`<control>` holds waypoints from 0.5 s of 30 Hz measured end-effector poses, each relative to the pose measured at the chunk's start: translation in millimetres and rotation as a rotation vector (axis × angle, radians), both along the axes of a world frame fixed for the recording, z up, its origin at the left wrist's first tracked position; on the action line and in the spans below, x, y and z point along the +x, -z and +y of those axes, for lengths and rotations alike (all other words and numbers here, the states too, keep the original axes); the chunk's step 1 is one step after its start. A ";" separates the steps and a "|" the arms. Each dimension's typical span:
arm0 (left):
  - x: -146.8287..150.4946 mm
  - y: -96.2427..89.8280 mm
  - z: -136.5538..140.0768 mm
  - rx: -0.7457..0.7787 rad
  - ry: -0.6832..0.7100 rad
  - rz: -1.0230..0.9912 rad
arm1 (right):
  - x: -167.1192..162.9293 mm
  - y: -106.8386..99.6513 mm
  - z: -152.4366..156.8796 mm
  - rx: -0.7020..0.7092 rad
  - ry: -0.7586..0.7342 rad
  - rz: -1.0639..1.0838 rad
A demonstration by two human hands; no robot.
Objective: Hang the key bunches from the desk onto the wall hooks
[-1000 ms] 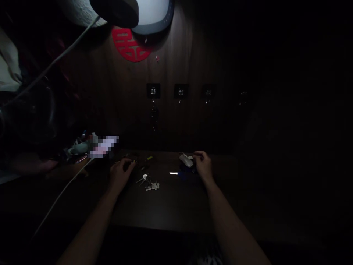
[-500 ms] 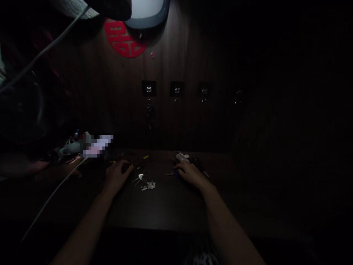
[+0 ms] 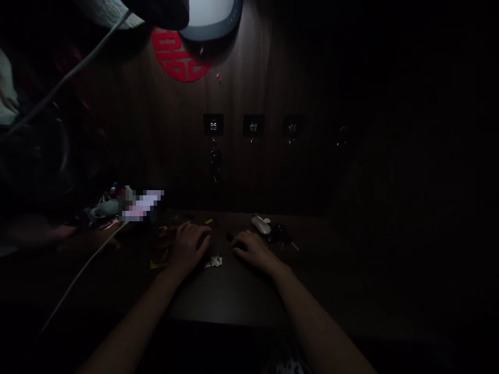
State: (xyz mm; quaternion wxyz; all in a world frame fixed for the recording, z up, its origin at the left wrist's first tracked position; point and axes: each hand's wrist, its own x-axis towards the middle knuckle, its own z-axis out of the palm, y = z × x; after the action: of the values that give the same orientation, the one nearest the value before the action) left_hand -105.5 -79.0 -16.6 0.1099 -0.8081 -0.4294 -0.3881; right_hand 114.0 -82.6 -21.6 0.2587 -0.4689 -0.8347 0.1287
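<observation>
In the dim head view, my left hand [image 3: 190, 245] reaches over a bunch of keys on the wooden shelf [image 3: 218, 298], thumb and fingers apart. Its palm hides most of that bunch; a silvery ornate keychain [image 3: 214, 261] shows just beyond the thumb. My right hand [image 3: 251, 250] rests low over the shelf with its fingers curled. A small dark thing [image 3: 230, 237] lies at its fingertips, too dark to name. Behind the right hand lies another key bunch with a silver-grey oval fob [image 3: 261, 225] and a dark part [image 3: 279, 231].
Yellow-edged dark items [image 3: 158, 265] lie left of my left hand. A lit, blurred-out screen [image 3: 142, 205] with a white cable [image 3: 83, 267] is farther left. Black wall hooks [image 3: 213, 125] line the back panel, with keys [image 3: 215, 158] hanging from one. A red paper cutout [image 3: 179, 62] is above.
My left hand has moved right, over the keys that lay bare before. My right hand has drawn left off the fob bunch; the blue-headed key beside it no longer shows.
</observation>
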 end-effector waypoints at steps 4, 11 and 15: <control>9.2 4.0 -2.9 -0.021 0.131 0.088 | -5.7 3.4 4.2 -0.038 0.030 0.135; 15.3 4.0 -4.3 -0.030 0.176 0.111 | -15.1 -0.4 4.3 -0.116 -0.095 0.540; 16.1 2.9 -4.9 0.002 0.184 0.104 | -19.7 -5.8 1.8 -0.105 -0.112 0.634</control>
State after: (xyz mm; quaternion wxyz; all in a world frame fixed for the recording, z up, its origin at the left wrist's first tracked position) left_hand -89.3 -83.9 -19.5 0.0968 -0.8629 -0.3468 -0.3545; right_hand 94.3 -80.8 -15.7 0.4736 -0.3716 -0.7292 0.3254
